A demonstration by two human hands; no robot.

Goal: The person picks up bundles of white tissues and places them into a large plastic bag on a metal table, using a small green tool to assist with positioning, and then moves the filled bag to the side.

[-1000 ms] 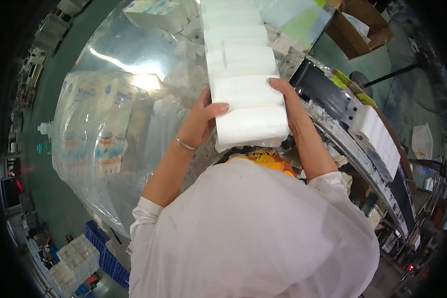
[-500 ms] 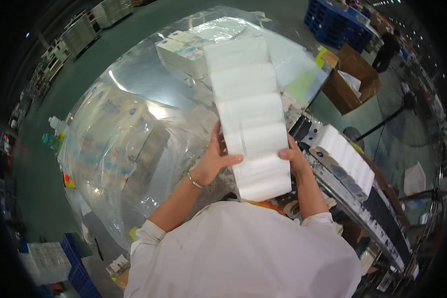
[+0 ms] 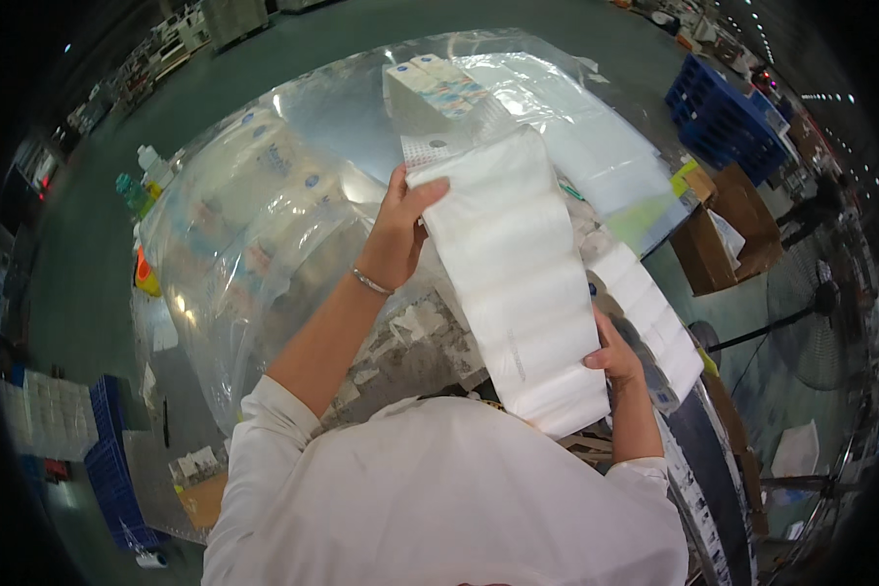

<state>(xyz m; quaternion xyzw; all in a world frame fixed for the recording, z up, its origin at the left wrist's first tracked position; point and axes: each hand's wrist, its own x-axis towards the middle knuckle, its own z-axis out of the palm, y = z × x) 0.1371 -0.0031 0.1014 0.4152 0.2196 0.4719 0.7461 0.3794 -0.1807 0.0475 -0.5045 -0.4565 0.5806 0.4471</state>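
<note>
Right hand (image 3: 617, 356): I read the fingers as closed on the near right edge of the white ridged tissue multi-pack (image 3: 520, 278), thumb on the top face; the other fingers are partly hidden.
Left hand (image 3: 397, 227): I read these fingers as closed on the far left corner of the same item, thumb flat on top; the others are mostly hidden.
Held item: positioned between both sets of fingers, slanting from far left to near right.
Second multi-pack (image 3: 654, 314): just beside the right fingers, to their right, on the belt conveyor (image 3: 721, 488).
Clear plastic bag (image 3: 254, 220): left of the left fingers, tissue packs visible inside.
Printed tissue packs (image 3: 444, 90): beyond the left fingers, slightly right of them.
Translucent plastic sheets (image 3: 581, 137): beyond the right fingers.
Cardboard box (image 3: 695, 256): open, beyond and right of the right fingers.
Blue pallets (image 3: 718, 115): farther still beyond the right fingers.
</note>
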